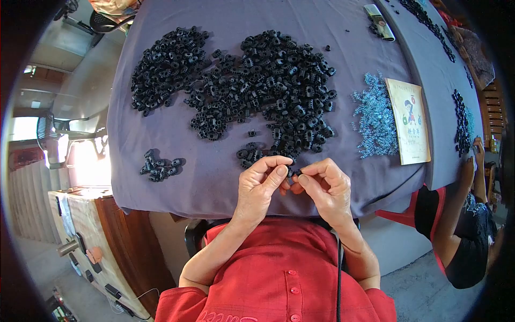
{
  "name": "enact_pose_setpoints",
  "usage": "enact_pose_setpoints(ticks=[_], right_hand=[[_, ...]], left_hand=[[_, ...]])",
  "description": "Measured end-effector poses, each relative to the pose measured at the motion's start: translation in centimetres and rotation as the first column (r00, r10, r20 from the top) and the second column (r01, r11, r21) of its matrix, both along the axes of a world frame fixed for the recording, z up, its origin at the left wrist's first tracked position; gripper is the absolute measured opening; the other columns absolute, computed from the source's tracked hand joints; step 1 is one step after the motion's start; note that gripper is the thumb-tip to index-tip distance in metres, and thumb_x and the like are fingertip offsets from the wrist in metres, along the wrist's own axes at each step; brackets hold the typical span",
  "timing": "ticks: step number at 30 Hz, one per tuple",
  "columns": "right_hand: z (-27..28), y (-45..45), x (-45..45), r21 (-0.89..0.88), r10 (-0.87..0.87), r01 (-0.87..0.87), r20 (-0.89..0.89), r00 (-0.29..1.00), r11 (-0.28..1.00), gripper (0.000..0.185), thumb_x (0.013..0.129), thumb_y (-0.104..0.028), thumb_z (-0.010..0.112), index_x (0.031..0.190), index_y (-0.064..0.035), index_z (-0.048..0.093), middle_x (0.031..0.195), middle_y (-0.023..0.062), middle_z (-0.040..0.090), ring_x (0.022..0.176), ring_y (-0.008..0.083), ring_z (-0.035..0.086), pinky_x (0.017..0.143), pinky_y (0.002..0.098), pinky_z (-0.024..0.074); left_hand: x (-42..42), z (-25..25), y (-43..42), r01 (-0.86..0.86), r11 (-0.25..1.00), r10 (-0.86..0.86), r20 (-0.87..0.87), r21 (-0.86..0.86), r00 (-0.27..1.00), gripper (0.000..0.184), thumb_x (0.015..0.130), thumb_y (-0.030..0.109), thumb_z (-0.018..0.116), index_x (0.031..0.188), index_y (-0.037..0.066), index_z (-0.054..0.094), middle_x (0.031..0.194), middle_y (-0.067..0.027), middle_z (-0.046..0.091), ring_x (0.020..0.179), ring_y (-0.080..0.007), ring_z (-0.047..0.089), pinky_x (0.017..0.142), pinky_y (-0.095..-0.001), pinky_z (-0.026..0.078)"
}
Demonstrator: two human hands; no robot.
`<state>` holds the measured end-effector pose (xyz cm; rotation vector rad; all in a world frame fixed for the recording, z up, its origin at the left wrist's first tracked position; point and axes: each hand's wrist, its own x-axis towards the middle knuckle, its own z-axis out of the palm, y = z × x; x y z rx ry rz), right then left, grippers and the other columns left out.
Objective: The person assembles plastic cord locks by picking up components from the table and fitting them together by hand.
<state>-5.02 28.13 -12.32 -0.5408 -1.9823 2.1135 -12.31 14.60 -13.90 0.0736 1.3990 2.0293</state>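
Observation:
My left hand and my right hand are close together at the table's near edge. Between their fingertips is a small black plastic clip piece, partly hidden; both hands pinch it. Just beyond my fingers spreads a big heap of similar black clip pieces, joined to another mound at its left. A few pieces lie right by my left fingertips. Off to the left sits a small separate cluster of black clips. Tiny silvery-blue, spring-like parts form a pile to the right.
A booklet lies beside the spring-like parts, and a white and green packet is farther back. The table has a grey cloth. At right, another person sits by more black pieces. A wooden cabinet stands lower left.

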Motion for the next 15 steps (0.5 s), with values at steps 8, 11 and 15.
enact_pose_setpoints(ticks=[8,11,15], right_hand=[[-0.60,-0.12,-0.06,0.121,0.041,-0.039,-0.012,0.999,0.992,0.009,0.083,0.004,0.062,0.086,0.0007,0.055,0.073,0.0043,0.063,0.067,0.0067,0.061,0.058,0.0204,0.0476],[-0.51,-0.06,-0.11,0.088,0.052,-0.052,0.010,0.999,0.995,0.009,0.082,0.004,0.062,0.086,0.0008,0.054,0.072,0.0036,0.063,0.067,0.0060,0.060,0.058,0.0204,0.0475],[-0.20,0.00,-0.15,0.070,0.061,-0.063,0.025,0.998,0.996,0.012,0.082,0.004,0.062,0.088,0.0006,0.053,0.075,0.0046,0.063,0.069,0.0065,0.060,0.059,0.0210,0.0487]], left_hand=[[-0.13,0.13,-0.08,0.004,1.000,-0.004,0.029,-0.002,1.000,0.019,0.092,0.013,0.058,0.108,0.004,0.062,0.077,-0.0007,0.062,0.065,-0.0070,0.057,0.058,-0.0210,0.044],[0.03,0.14,0.02,-0.023,1.000,0.024,0.047,-0.014,0.999,0.019,0.092,0.012,0.059,0.108,0.003,0.063,0.078,-0.0008,0.062,0.065,-0.0069,0.057,0.058,-0.0209,0.044],[0.44,-0.08,-0.19,-0.022,1.000,0.023,0.028,-0.020,0.999,0.020,0.091,0.011,0.059,0.108,0.003,0.064,0.079,-0.0010,0.063,0.066,-0.0073,0.057,0.058,-0.0210,0.044]])
